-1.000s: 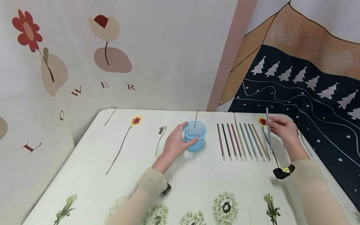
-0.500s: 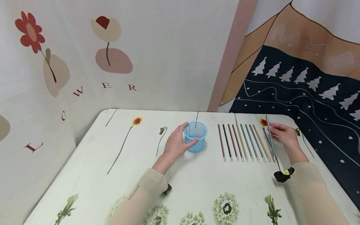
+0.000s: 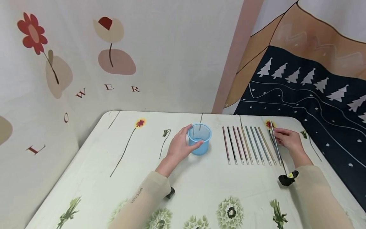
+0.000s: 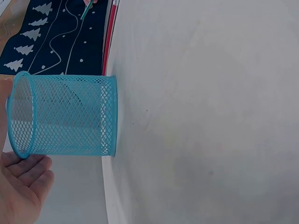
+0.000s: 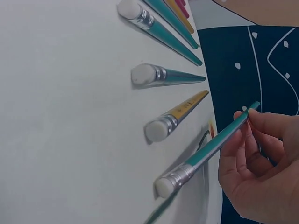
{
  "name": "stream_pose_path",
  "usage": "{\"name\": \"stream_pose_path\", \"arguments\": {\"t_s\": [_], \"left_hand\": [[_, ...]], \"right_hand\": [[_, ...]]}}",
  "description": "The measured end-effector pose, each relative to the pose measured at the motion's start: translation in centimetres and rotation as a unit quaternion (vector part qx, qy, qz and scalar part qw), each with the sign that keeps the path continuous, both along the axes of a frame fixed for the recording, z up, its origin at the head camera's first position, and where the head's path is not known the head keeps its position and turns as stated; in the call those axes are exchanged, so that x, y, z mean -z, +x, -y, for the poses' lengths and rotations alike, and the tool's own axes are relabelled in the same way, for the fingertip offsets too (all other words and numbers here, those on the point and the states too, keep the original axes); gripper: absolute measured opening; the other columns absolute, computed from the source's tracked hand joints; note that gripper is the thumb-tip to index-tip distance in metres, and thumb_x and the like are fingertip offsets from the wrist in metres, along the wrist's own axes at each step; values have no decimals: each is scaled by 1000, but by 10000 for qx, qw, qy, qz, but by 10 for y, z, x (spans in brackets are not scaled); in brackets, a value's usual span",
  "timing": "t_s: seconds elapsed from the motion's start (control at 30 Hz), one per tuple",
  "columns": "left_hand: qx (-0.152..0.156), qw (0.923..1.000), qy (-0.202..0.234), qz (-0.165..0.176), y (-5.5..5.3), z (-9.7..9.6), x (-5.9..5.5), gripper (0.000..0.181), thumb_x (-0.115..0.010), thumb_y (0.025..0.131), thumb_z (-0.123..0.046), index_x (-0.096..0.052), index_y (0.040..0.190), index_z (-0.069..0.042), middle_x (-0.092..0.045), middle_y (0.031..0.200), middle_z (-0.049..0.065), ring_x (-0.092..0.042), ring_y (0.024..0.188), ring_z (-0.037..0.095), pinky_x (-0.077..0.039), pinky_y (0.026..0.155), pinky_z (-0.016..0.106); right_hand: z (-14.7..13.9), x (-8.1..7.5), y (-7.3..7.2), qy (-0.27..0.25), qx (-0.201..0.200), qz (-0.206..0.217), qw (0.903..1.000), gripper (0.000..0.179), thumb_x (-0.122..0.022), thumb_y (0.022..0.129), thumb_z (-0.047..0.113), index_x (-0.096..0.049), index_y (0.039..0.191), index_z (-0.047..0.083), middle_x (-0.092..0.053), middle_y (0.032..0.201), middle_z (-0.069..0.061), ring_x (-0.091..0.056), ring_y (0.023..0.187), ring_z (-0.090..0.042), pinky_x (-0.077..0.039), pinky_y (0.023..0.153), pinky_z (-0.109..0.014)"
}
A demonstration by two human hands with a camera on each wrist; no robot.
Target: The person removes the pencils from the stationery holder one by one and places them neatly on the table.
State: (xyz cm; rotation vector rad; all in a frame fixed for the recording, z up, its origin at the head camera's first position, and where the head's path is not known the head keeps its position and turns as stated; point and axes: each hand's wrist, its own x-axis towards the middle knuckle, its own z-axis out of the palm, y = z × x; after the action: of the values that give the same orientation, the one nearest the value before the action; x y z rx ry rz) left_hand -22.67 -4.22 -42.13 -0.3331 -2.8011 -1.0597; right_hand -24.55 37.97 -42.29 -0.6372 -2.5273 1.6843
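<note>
A blue mesh pencil cup (image 3: pixel 199 148) stands upright in the middle of the table. My left hand (image 3: pixel 180 143) holds it near the rim, thumb on the near side and fingers on the far side. In the left wrist view the mesh cup (image 4: pixel 70 114) shows no pencils through its wall. My right hand (image 3: pixel 289 140) pinches a teal pencil (image 5: pixel 210 149) near its upper end. That pencil slants, with its white eraser end (image 5: pixel 165 187) low at the table, right of a row of pencils (image 3: pixel 246 146).
The row has red, black, yellow and teal pencils side by side, erasers toward me. The white tablecloth (image 3: pixel 128 197) carries printed flowers. A pale curtain (image 3: pixel 171 57) and a dark printed cloth (image 3: pixel 314 95) rise behind the table.
My right hand has lowered the teal pencil, bringing its eraser end down beside the row's right end. My left hand stays on the cup.
</note>
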Motion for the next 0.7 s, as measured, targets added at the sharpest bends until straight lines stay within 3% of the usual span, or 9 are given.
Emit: {"name": "stream_pose_path", "arguments": {"t_s": [0.2,0.33,0.53,0.7], "left_hand": [[-10,10000,0,-22,1,-1,0,85,-74,83,-54,-41,150,-14,-52,150,7,-54,134,29,-51,106,48],[-11,10000,-15,-27,2,-1,0,85,-74,83,-54,-41,150,-14,-53,149,8,-54,133,29,-51,106,48],[7,10000,5,-68,1,-1,-1,84,-74,83,-54,-41,150,-13,-53,149,8,-55,133,29,-52,105,48],[2,10000,-20,-48,2,-1,-1,85,-74,83,-54,-41,150,-14,-53,149,8,-55,133,29,-52,105,48]], "right_hand": [[1,5,-5,231,0,275,9994,29,-58,100,21,-63,126,9,-53,78,27,-56,69,6,-54,63,-13],[3,7,-10,567,-58,527,9970,41,-57,100,22,-56,136,1,-55,93,13,-55,70,2,-51,58,-14],[2,10,-15,1078,-284,569,9921,42,-55,101,20,-55,135,-5,-59,116,-13,-53,70,1,-49,57,-13],[0,15,-18,1377,-369,644,9877,42,-55,101,19,-55,135,-6,-59,122,-19,-52,70,2,-50,59,-12]]}}
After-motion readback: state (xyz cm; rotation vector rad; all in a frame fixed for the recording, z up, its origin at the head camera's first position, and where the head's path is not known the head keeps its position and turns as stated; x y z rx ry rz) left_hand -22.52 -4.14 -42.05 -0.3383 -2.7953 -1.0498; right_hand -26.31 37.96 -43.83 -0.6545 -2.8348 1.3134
